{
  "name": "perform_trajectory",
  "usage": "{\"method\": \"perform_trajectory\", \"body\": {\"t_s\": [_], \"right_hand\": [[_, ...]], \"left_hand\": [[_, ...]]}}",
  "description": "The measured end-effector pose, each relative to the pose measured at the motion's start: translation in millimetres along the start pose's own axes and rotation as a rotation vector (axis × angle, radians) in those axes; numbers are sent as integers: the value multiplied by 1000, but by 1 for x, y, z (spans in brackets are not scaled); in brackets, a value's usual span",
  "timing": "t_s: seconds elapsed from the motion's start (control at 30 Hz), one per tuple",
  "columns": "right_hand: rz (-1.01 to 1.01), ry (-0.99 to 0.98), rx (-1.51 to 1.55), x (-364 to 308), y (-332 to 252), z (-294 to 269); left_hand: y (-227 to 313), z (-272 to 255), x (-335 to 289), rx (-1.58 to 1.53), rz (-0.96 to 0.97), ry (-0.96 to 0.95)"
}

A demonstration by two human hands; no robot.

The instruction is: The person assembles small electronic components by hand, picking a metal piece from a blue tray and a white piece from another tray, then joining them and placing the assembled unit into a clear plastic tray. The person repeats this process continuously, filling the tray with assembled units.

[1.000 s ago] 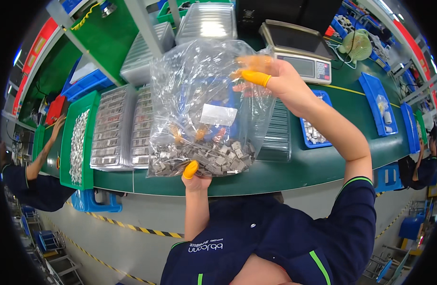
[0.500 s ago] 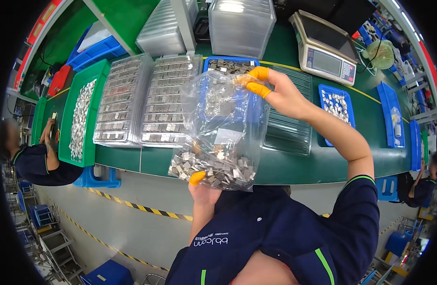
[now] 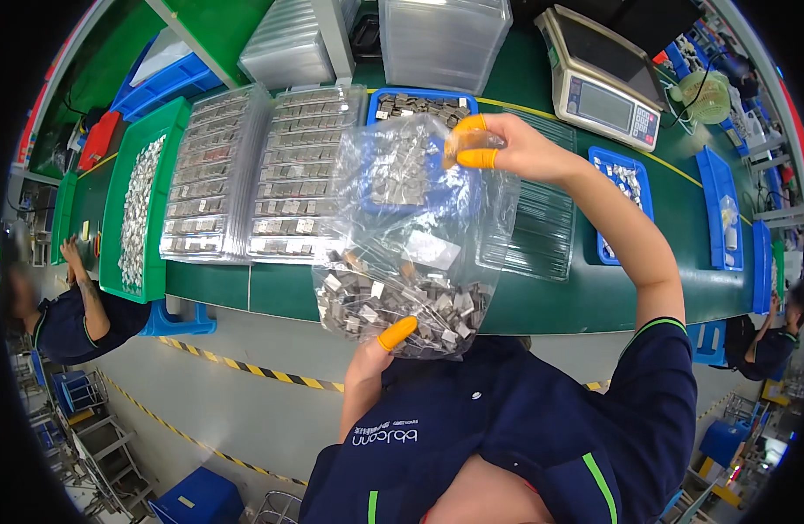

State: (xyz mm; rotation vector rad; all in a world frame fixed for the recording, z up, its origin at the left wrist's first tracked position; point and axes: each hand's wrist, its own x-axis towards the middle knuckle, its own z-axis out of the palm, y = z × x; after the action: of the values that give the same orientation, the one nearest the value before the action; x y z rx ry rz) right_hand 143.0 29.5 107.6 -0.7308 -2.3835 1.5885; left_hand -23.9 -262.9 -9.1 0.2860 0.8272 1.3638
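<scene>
A clear plastic bag (image 3: 380, 231) hangs in front of me, its bottom filled with small silvery metal parts (image 3: 441, 301). My right hand (image 3: 493, 144), with yellow finger cots, pinches the bag's upper right edge. My left hand (image 3: 374, 354) cups the filled bottom from below, its thumb in a yellow cot pressed on the front; its other fingers are partly hidden behind the bag. Just behind the bag lies a blue tray (image 3: 377, 112) with similar metal parts, partly seen through the plastic. A white label shows through the bag's middle.
Clear trays of parts in rows (image 3: 293, 166) stand left, beside a green bin (image 3: 176, 131) of white pieces. Empty ribbed clear trays (image 3: 541, 218), a small blue tray (image 3: 627, 255) and a weighing scale (image 3: 607, 109) are right. Co-workers sit at both sides.
My left thumb has shifted right and across the bag's front. My right hand stays pinched on the top edge while the bag's upper part has spread wider. The view has shifted slightly.
</scene>
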Motion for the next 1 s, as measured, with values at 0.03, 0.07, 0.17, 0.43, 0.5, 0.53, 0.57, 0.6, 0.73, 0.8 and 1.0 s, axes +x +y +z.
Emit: {"method": "perform_trajectory", "body": {"t_s": [0.03, 0.07, 0.17, 0.43, 0.5, 0.53, 0.57, 0.6, 0.73, 0.8, 1.0], "right_hand": [[-16, 42, 7, 3, 6, 0], [-20, 23, 123, 7, 9, 0], [-32, -13, 307, 22, 22, 2], [93, -20, 282, 39, 50, 4], [140, -9, 294, 37, 51, 3], [158, 4, 288, 35, 49, 3], [178, 18, 277, 33, 48, 2], [170, 0, 283, 34, 51, 1], [190, -50, 308, 37, 56, -2], [224, -57, 307, 37, 52, 0], [252, -66, 283, 43, 52, 0]], "left_hand": [[5, 7, 0, -42, 4, 22], [10, 15, 0, -83, 10, 47], [17, 25, 9, -161, 78, 34], [50, 65, 27, -110, -22, 126], [55, 75, 26, -82, -9, 136], [56, 77, 26, -68, -3, 140], [57, 68, 30, -108, -42, 52], [54, 67, 30, -93, -3, 57], [54, 75, 30, -102, -32, 89], [60, 89, 28, -69, -9, 56], [63, 102, 27, 14, 46, 110]]}}
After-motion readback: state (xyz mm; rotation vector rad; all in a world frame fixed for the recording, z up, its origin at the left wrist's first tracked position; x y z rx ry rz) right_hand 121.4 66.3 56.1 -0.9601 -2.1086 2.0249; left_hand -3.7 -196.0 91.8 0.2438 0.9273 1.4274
